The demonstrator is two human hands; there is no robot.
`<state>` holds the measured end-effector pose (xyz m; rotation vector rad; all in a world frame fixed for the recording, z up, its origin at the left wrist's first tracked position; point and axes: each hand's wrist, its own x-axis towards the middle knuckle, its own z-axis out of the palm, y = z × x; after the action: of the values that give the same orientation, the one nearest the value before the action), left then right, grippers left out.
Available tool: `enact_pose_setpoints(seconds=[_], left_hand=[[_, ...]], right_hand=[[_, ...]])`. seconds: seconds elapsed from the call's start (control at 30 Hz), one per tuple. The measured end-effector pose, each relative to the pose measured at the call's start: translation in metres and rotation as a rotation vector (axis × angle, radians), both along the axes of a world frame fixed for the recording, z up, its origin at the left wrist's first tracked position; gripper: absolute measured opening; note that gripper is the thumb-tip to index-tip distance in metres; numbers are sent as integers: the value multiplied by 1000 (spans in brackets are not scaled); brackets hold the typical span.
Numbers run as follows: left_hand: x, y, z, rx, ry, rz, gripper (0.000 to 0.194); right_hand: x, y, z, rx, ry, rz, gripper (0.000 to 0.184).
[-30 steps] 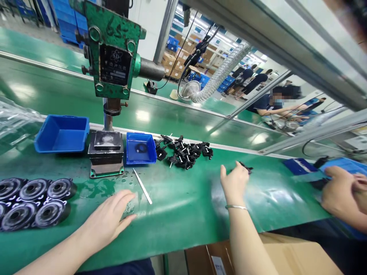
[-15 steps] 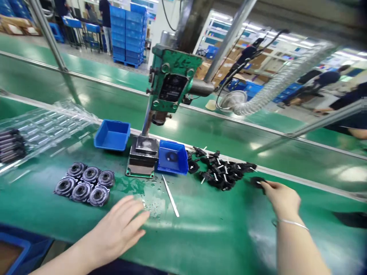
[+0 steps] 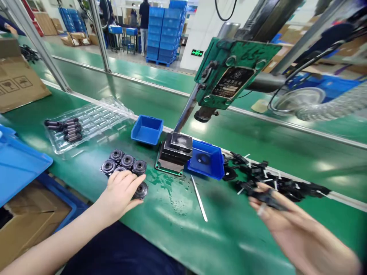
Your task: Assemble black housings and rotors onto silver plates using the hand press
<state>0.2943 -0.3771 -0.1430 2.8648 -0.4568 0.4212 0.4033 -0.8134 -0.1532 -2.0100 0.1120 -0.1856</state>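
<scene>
My left hand (image 3: 122, 189) lies over a cluster of round black discs (image 3: 126, 162) on the green table, its fingers curled on the near ones. My right hand (image 3: 298, 233) is lifted at the lower right, blurred, and a small black part with a white pin (image 3: 268, 198) rests in its fingers. Behind that hand lies a heap of the same black parts (image 3: 275, 177). A green press (image 3: 229, 78) stands over a dark metal fixture block (image 3: 176, 151) in the middle.
Two small blue bins (image 3: 146, 130) (image 3: 208, 160) flank the fixture. A thin white stick (image 3: 199, 198) lies on the wet table. A clear plastic tray (image 3: 88, 120) with dark cylinders sits at the left, near a blue crate (image 3: 20, 164) and cardboard boxes (image 3: 17, 82). People stand far behind.
The view has swung left. My left hand moved left onto the black discs. My right hand lifted a black part off the heap towards me.
</scene>
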Motion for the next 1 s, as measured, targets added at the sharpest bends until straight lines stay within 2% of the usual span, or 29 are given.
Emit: enact_pose_setpoints(seconds=[0.03,0.07,0.1,0.23,0.37,0.5,0.63,0.87,1.0], left_hand=[[1,-7,-1,-33,21,-48,62],[3,-13,-3,-67,44,-102,61],[7,-20,-4,-104,68,-158,59],[37,-45,-13,-275,167,-298,57],[61,-57,-28,-503,261,-326,59],[63,-57,-43,-768,337,-359,77],[58,-56,-48,-920,416,-351,86],[58,-58,-47,-958,457,-318,86],[58,-59,-49,-954,419,-331,85]], right_hand=[[-2,21,5,285,112,87,45],[-3,41,9,469,209,148,39],[-2,61,12,570,281,195,36],[5,119,16,739,408,306,36],[7,143,16,857,428,355,30],[4,154,13,890,460,375,25],[-1,165,7,818,396,375,25],[-12,173,-6,636,259,499,12],[-17,171,-6,473,108,576,12]])
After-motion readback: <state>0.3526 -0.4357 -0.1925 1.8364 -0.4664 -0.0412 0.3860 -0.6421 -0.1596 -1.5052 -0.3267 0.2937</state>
